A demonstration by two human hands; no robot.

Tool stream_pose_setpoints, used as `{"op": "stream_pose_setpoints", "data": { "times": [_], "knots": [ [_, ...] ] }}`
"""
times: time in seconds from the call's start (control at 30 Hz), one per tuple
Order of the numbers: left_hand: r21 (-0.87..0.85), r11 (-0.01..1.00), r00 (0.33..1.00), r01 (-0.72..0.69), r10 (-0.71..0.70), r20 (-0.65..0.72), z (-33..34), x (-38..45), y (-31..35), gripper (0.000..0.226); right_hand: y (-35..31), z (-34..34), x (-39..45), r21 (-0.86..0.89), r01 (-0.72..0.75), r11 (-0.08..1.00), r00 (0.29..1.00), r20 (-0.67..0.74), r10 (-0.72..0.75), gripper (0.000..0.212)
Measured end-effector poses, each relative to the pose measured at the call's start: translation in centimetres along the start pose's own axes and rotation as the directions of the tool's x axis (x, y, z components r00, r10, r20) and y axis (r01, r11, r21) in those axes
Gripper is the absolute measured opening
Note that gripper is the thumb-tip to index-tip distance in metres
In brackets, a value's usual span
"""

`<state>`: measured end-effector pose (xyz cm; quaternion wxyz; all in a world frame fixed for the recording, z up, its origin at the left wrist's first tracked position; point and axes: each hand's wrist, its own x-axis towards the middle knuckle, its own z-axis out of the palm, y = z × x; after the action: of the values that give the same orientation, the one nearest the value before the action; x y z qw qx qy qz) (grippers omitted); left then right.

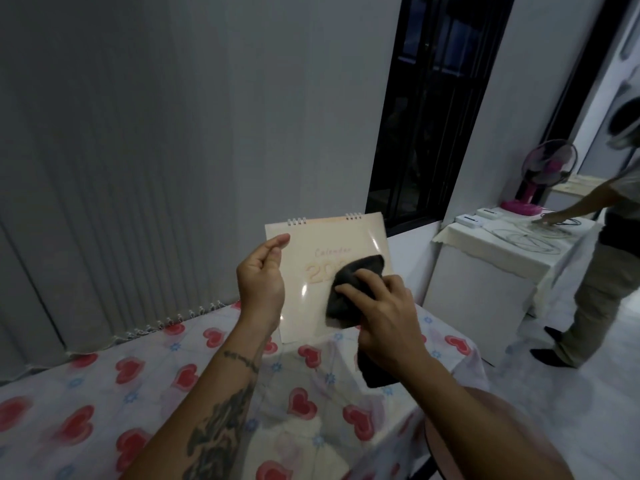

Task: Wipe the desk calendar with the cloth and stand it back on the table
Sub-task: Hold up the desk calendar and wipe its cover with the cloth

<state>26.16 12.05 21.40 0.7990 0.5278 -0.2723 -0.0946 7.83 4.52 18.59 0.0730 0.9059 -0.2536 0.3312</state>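
A cream desk calendar (311,247) with wire rings along its top is held up above the table, its glossy front cover facing me. My left hand (261,275) grips its left edge, thumb on the front. My right hand (381,308) presses a dark grey cloth (349,282) against the cover's lower right, hiding part of the printed year. One end of the cloth hangs below my right palm. The table (104,403) beneath wears a white cover with red hearts.
Grey vertical blinds (121,168) hang behind the table. A dark window (433,109) is at the back. To the right, a person (595,271) reaches over a small white-covered table (491,244) holding cables, white boxes and a pink fan (540,178).
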Motion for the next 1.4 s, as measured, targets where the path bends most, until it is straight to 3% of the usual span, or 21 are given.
{"op": "stream_pose_setpoints", "data": {
  "times": [0.3, 0.43, 0.63, 0.73, 0.97, 1.1, 1.2, 1.4],
  "knots": [
    [-0.034, 0.993, 0.994, 0.109, -0.11, -0.017, -0.8, -0.6, -1.3, 0.035, 2.3, -0.7, 3.7, -0.066, -0.277, 0.959, 0.961, -0.038, 0.275, 0.049],
    [0.002, 0.99, 0.989, 0.142, -0.142, 0.048, -0.6, -1.5, -2.3, 0.03, 1.4, -1.4, 5.1, -0.117, -0.25, 0.961, 0.968, -0.055, 0.245, 0.05],
    [0.047, 0.996, 0.995, 0.076, -0.079, 0.057, -0.8, -1.7, -2.3, 0.032, -1.5, -0.3, 1.2, 0.048, -0.066, 0.997, 0.997, 0.039, 0.064, 0.048],
    [0.017, 0.997, 0.997, 0.077, -0.078, 0.03, -1.1, -1.2, -2.6, 0.033, -1.3, 0.2, -0.9, 0.1, -0.053, 0.994, 0.996, 0.076, 0.045, 0.048],
    [0.011, 0.994, 0.992, 0.107, -0.107, 0.064, -1.5, -0.7, -3.2, 0.036, 1.7, 0.8, 0.1, 0.065, -0.287, 0.956, 0.957, -0.013, 0.289, 0.048],
    [0.036, 0.993, 0.986, 0.114, -0.117, 0.118, -1.0, -0.8, -3.8, 0.035, 2.7, 0.1, 2.5, 0.058, -0.348, 0.936, 0.936, -0.042, 0.35, 0.048],
    [0.03, 0.995, 0.985, 0.099, -0.102, 0.139, 0.0, -1.2, -3.7, 0.029, 1.3, -0.4, 3.6, 0.034, -0.292, 0.956, 0.955, -0.049, 0.293, 0.047],
    [0.007, 0.999, 0.998, 0.039, -0.039, 0.058, 0.4, -0.6, -2.6, 0.03, -2.7, 0.1, -0.7, 0.047, 0.057, 0.997, 0.995, 0.08, -0.061, 0.055]
  ]
}}
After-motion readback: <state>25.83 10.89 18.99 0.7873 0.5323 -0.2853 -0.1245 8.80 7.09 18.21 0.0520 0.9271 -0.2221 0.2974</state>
